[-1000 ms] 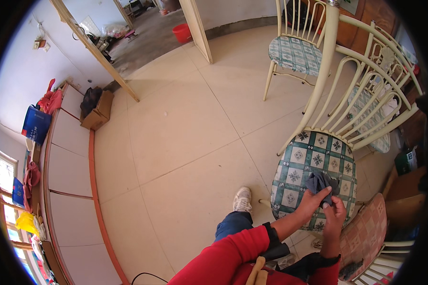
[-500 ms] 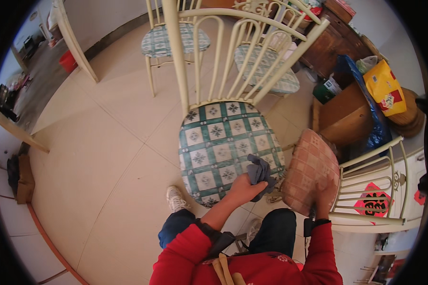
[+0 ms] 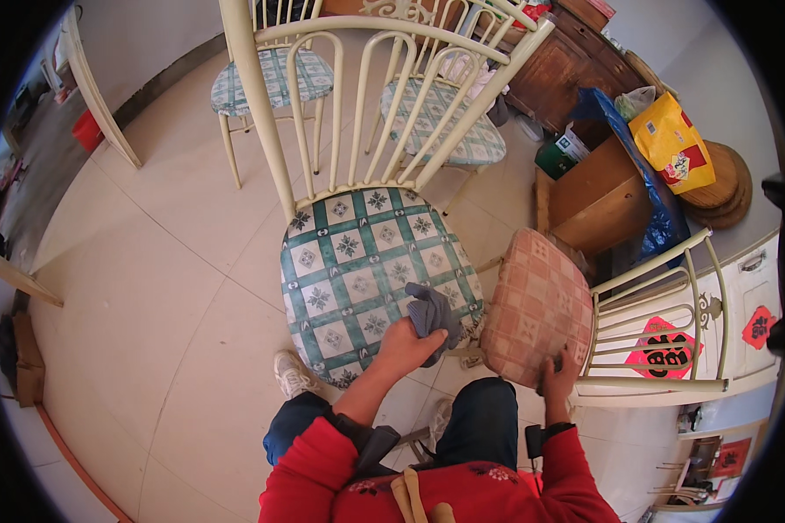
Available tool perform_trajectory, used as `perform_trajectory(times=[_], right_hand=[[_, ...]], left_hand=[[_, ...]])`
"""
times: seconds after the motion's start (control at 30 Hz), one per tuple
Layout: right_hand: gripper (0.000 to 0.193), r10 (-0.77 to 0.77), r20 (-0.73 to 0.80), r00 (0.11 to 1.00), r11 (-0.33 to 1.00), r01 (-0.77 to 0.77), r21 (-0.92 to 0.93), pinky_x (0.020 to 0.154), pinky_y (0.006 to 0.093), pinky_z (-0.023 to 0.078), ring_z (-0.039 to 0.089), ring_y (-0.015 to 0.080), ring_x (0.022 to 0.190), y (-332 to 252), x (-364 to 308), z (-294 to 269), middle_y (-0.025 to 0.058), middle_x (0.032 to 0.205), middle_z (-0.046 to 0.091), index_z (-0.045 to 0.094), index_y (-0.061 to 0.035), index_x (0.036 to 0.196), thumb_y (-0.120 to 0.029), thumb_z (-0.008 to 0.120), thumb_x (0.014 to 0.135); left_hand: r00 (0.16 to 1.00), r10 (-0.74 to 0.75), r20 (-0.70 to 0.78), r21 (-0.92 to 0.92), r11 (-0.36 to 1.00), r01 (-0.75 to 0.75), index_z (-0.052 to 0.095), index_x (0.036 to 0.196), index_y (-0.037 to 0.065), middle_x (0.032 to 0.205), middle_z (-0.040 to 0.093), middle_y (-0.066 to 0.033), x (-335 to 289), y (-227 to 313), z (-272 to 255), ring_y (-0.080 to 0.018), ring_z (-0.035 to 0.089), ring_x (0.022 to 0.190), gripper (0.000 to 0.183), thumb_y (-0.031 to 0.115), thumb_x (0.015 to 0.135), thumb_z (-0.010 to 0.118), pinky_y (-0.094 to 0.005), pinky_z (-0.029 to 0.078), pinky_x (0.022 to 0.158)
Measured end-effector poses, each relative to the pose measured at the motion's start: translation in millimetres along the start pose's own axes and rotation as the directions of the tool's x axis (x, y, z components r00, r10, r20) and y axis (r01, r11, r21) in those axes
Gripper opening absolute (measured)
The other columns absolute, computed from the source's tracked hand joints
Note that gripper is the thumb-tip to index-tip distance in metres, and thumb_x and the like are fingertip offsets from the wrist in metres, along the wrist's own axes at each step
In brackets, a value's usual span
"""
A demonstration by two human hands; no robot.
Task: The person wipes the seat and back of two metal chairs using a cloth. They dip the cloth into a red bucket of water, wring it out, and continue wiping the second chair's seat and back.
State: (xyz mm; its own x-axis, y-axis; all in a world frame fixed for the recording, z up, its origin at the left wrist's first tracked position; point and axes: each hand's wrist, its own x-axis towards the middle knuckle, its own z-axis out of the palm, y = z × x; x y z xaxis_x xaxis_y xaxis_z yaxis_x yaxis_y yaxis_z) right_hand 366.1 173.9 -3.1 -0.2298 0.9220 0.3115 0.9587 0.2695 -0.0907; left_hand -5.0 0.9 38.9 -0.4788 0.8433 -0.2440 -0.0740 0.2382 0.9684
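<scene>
My left hand (image 3: 407, 347) is closed around a crumpled grey cloth (image 3: 431, 314) over the near right part of a chair seat (image 3: 371, 270) with a green-and-white checked, flower-patterned cover. That chair's cream metal back (image 3: 358, 113) rises on the far side. To the right, a second cream metal chair has a pink checked seat (image 3: 539, 305) and faces the first one. At the near edge of the pink seat my right hand (image 3: 560, 376) is closed, its fingers curled on the rim. A dark patch between those fingers is too small to make out.
Two more green-checked chairs stand beyond, one at the far left (image 3: 275, 83) and one behind the backrest (image 3: 445, 122). At right are an open brown box (image 3: 597, 200), a yellow bag (image 3: 672, 144), blue plastic sheeting (image 3: 672, 231) and a white cabinet (image 3: 741, 288). My knees are close below.
The view has shifted, so the scene sits further left. My right hand has slid from the top of the pink seat to its near edge and curled. My left hand keeps the cloth.
</scene>
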Motion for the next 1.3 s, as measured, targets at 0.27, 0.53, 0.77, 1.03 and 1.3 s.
perform_trajectory(times=[0.27,0.53,0.77,1.03,1.3], right_hand=[[0.034,0.057,-0.020,0.998,0.909,-0.044,0.413,0.090,0.0403,0.045,0.058,0.0306,0.105,-9.0,60.9,-7.4,0.0168,0.114,0.061,0.061,-0.0044,0.112,-0.016,0.067,0.080],[0.062,-0.319,0.030,0.947,0.894,0.290,0.343,0.107,0.0424,0.033,0.044,0.0368,0.126,-116.2,87.1,-24.5,0.0201,0.134,0.050,0.048,-0.0023,0.133,-0.015,0.070,0.076],[0.054,-0.656,0.225,0.721,0.367,0.044,0.929,0.098,0.0329,0.042,0.049,0.0229,0.121,-274.1,16.8,-29.8,0.0143,0.129,0.054,0.051,-0.0045,0.130,-0.009,0.070,0.080],[0.026,-0.465,0.368,0.806,0.160,-0.332,0.930,0.080,0.0234,0.048,0.059,0.0091,0.088,-372.7,63.7,-39.4,0.0047,0.098,0.065,0.063,0.0017,0.111,-0.004,0.063,0.086],[0.039,-0.911,-0.159,0.381,0.214,0.766,0.606,0.083,0.0365,0.049,0.057,0.0290,0.098,-513.8,100.3,2.8,0.0089,0.110,0.058,0.069,-0.0195,0.108,0.000,0.064,0.075]], left_hand=[[1.000,-0.012,-0.022,0.028,1.000,0.013,0.066,0.090,0.002,0.080,0.067,-0.0204,-1.9,1.0,2.2,-0.0369,0.066,0.080,0.036,0.035,0.076,0.068,-0.0426,0.052,0.072],[0.969,0.088,-0.229,-0.099,0.989,-0.113,0.062,0.097,-0.001,0.086,0.066,-0.0227,2.0,3.3,-7.0,-0.0382,0.064,0.084,0.045,0.041,0.080,0.066,-0.0418,0.050,0.076],[0.999,-0.001,-0.042,-0.390,0.920,-0.015,0.061,0.106,-0.002,0.088,0.066,-0.0135,-2.4,9.3,-7.1,-0.0208,0.062,0.083,0.059,0.054,0.087,0.058,-0.0352,0.048,0.076],[0.980,-0.158,-0.121,-0.766,0.643,0.009,0.051,0.130,0.005,0.119,0.059,-0.0109,-5.9,13.6,-17.3,-0.0269,0.065,0.092,0.050,0.038,0.092,0.055,-0.0361,0.052,0.081],[0.963,0.199,0.184,0.696,0.665,-0.270,0.065,0.106,0.007,0.111,0.060,-0.0125,-20.8,-19.5,8.1,-0.0358,0.043,0.121,0.038,0.033,0.079,0.062,-0.0544,0.031,0.099]])
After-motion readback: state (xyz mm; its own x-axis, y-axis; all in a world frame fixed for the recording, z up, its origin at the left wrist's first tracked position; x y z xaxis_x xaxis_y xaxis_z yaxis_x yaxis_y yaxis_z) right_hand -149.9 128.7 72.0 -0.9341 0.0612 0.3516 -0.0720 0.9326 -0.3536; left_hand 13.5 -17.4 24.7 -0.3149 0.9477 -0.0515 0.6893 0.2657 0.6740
